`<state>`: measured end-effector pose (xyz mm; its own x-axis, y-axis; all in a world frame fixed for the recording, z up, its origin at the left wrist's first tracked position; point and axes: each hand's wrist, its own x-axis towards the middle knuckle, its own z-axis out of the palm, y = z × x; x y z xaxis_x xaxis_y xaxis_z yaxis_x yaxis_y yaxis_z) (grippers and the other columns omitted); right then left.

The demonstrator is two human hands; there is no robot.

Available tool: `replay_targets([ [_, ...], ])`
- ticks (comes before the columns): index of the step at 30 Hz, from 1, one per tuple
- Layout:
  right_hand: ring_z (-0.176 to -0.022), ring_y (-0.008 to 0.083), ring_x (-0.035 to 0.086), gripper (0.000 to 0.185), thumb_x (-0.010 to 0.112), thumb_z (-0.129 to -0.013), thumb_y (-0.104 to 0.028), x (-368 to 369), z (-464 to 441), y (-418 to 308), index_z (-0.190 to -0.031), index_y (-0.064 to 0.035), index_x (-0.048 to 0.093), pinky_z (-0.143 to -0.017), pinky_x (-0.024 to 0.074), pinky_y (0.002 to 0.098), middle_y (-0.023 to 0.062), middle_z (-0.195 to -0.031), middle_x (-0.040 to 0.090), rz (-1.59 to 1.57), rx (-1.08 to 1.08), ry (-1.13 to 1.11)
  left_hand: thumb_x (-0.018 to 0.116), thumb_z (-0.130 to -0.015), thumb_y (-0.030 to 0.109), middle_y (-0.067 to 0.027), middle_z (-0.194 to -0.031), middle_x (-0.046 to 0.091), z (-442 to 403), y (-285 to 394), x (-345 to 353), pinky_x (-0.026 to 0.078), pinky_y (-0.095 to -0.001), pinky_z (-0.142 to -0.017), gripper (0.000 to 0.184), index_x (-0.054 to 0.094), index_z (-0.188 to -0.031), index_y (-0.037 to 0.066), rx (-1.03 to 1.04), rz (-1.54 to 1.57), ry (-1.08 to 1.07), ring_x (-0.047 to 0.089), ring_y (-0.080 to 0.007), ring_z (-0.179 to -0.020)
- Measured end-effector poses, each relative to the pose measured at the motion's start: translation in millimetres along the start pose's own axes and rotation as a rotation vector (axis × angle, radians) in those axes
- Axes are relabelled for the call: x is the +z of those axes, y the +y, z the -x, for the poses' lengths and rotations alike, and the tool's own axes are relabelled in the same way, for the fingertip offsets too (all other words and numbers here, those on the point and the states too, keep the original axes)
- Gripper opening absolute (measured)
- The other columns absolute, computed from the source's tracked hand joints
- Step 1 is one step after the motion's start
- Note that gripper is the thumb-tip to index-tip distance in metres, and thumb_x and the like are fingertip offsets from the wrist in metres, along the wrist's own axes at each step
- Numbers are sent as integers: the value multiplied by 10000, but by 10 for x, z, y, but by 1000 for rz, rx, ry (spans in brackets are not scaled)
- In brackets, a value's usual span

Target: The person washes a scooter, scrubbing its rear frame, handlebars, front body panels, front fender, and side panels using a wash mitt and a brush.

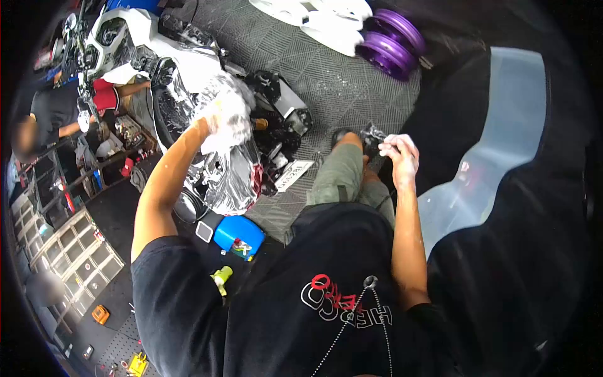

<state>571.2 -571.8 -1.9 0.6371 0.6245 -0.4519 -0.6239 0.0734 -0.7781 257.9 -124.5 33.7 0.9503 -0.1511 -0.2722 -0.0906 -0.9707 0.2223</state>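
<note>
My left hand (217, 116) presses a white, foam-covered wash mitt (231, 107) against the tail of a motorcycle (179, 69). Foam hides most of its fingers and the mitt's exact shape. Suds streak the black seat (168, 103) and the rear bodywork (229, 179), which has a red tail light. My right hand (402, 154) hangs in the air in front of my right side, away from the motorcycle. White suds coat its loosely bent fingers, and I see nothing held in them.
Purple wheel rims (389, 47) and white panels (326, 22) lie on the grey tiled floor (339, 85). A blue container (239, 235) sits near my left side. Another person (56, 107) is beyond the motorcycle. A translucent strip (515, 107) lies over black sheeting at right.
</note>
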Motion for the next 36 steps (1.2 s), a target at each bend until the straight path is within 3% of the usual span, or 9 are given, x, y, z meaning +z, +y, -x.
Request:
replay_targets([
  [8, -802, 233, 667, 202, 493, -1006, -150, 285, -1135, -272, -921, 21, 561, -712, 558, 327, 158, -955, 623, 205, 142, -192, 741, -731, 382, -66, -1180, 644, 87, -2349, 895, 475, -412, -984, 461, 673, -1132, 166, 114, 16, -117, 586, -265, -1143],
  [10, -793, 231, 664, 199, 489, -1000, -138, 389, -1488, -380, -935, 29, 576, -716, 553, 322, 163, -960, 626, 260, 127, -206, 675, -809, 340, -78, -1186, 667, -622, -2388, 140, 495, -415, -978, 366, 706, -1116, 144, -72, -52, -448, 623, -251, -1100],
  [12, -805, 218, 642, 191, 487, -980, -124, 570, -1834, -513, -912, 29, 578, -756, 538, 322, 153, -945, 622, 256, 129, -125, 609, -954, 282, -69, -1243, 624, -1525, -1736, -792, 464, -406, -1053, 315, 619, -1227, 125, -998, 547, -1179, 559, -229, -1184],
  [14, -832, 219, 625, 174, 480, -964, -100, 788, -2077, -548, -896, 28, 576, -792, 531, 334, 152, -939, 607, 196, 119, -112, 620, -956, 244, -121, -1276, 586, -714, -1839, -130, 464, -395, -1053, 326, 595, -1242, 89, -632, 1145, -707, 535, -240, -1210],
  [19, -838, 229, 636, 155, 502, -951, -88, 1497, -2810, -219, -950, 42, 585, -799, 537, 364, 158, -968, 619, 102, 239, -100, 719, -850, 256, -65, -1137, 643, -952, -3066, 244, 534, -331, -917, 309, 660, -1137, 157, -279, 420, -994, 613, -202, -1040],
  [21, -837, 231, 637, 146, 502, -949, -88, 1853, -3034, -227, -932, 37, 575, -797, 533, 357, 161, -968, 619, 205, 279, -181, 749, -810, 228, -71, -1031, 670, -1222, -2939, -118, 567, -326, -835, 292, 674, -1073, 125, 156, 199, -867, 649, -196, -893],
  [24, -839, 233, 638, 147, 491, -949, -87, 2166, -3233, -298, -897, 31, 561, -795, 530, 352, 167, -965, 619, 130, 302, -244, 674, -847, 263, -91, -940, 650, -843, -1833, 392, 550, -352, -793, 225, 668, -987, 87, -627, 1021, -920, 635, -214, -822],
  [28, -843, 254, 635, 145, 465, -936, -74, 2217, -3359, -274, -880, 33, 546, -799, 531, 369, 179, -974, 616, 129, 293, -192, 621, -877, 343, -119, -1093, 601, -865, -585, 408, 503, -405, -879, 366, 581, -1126, 77, -611, 915, -1002, 604, -245, -954],
  [36, -838, 264, 634, 135, 449, -939, -59, 2187, -3671, -394, -897, 29, 543, -802, 543, 404, 190, -988, 607, 153, 340, -200, 514, -939, 502, -174, -1398, 502, -1227, -664, 752, 409, -512, -1053, 652, 406, -1403, 58, -549, 794, -1456, 542, -308, -1217],
])
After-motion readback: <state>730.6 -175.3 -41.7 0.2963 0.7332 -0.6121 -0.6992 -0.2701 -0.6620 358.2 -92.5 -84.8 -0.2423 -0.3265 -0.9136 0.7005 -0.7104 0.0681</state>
